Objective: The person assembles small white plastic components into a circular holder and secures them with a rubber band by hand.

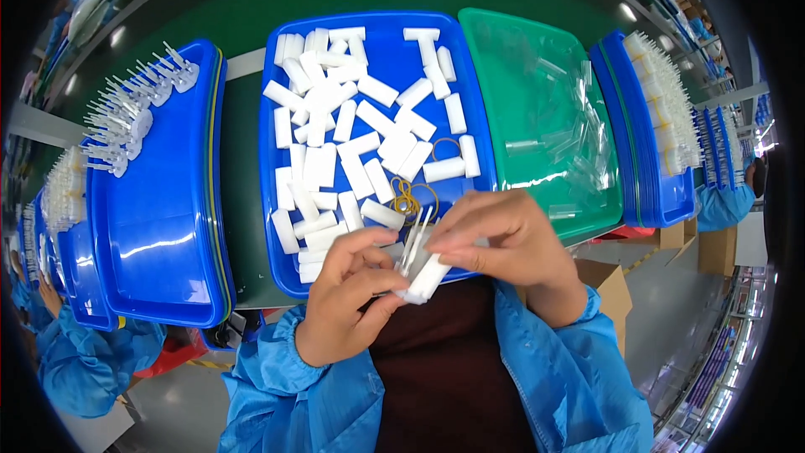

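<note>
My left hand (352, 289) is closed round the lower end of a clear plastic piece with thin upright stems (414, 243). Beside the stems, a white cylinder (429, 277) stands tilted between my two hands. The fingertips of my right hand (507, 243) pinch its upper end. Just beyond my hands lies a blue tray (369, 18) with many loose white cylinders (374, 117) in it. Several thin yellowish rubber bands (406, 200) rest among them near the tray's front edge.
To the right, a green tray (524, 176) holds clear plastic tubes (591, 138). Stacked blue trays (159, 243) at the left carry clear stemmed pieces (126, 117). More stacked trays (625, 130) at the far right bear bundled white pieces (662, 105). Co-workers in blue sleeves (101, 361) are at both sides.
</note>
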A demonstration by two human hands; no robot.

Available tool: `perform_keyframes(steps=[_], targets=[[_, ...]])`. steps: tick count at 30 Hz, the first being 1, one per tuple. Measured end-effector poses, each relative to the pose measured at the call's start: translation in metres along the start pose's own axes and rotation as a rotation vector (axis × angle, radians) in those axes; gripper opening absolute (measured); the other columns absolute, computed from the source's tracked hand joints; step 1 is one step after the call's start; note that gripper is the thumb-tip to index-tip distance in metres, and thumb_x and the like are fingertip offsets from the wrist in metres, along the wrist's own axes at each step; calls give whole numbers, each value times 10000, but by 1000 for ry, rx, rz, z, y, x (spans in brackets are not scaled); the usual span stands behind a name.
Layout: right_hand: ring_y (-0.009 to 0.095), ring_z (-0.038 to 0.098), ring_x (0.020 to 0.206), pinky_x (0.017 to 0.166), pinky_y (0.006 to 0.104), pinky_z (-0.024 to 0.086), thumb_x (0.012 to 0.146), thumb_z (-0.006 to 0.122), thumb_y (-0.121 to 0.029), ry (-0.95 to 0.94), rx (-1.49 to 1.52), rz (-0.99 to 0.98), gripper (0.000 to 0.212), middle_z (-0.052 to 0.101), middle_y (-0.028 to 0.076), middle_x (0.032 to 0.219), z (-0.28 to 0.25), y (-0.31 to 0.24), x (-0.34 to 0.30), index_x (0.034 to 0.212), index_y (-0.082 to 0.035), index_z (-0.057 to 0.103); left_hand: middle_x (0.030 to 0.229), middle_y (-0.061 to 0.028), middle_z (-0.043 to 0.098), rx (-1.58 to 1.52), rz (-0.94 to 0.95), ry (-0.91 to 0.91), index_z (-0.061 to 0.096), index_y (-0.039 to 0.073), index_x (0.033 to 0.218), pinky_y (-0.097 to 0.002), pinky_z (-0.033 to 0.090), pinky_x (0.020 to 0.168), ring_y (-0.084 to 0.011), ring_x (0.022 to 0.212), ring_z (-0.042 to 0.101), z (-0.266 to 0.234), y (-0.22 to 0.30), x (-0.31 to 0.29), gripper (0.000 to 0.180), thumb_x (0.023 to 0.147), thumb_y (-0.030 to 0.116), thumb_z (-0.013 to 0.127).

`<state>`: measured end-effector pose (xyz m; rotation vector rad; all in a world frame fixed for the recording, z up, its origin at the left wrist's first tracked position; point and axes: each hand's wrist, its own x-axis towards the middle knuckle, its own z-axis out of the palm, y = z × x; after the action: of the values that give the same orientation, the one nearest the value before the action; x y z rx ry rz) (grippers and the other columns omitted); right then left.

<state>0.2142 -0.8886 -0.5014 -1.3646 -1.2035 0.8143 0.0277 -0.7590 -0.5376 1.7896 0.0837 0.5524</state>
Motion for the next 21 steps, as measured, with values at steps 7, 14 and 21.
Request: perform_keyframes(steps=[7, 14, 21], targets=[[219, 651, 891, 747, 304, 506, 771, 715, -49, 37, -148, -113, 190, 686, 100, 967, -5, -7, 6, 959, -29, 704, 1103, -132, 557, -16, -2, -28, 629, 34, 911, -290, 476, 672, -221, 823, 557, -10, 9, -2, 256, 692, -82, 690], [201, 605, 786, 683, 332, 440, 729, 666, -105, -154, -1111, -387, 155, 635, 49, 844, -25, 3, 63, 882, -79, 667, 885, -72, 647, 178, 140, 185, 653, 67, 864, -333, 441, 720, -262, 830, 532, -21, 5, -6, 253, 643, -20, 740], [204, 597, 806, 727, 340, 453, 671, 644, -89, -391, -1353, -272, 187, 600, 36, 789, -16, 19, 81, 855, -82, 609, 884, -71, 648, 188, 121, 150, 687, 67, 894, -326, 442, 738, -254, 831, 531, -27, 3, -13, 248, 663, 22, 766]])
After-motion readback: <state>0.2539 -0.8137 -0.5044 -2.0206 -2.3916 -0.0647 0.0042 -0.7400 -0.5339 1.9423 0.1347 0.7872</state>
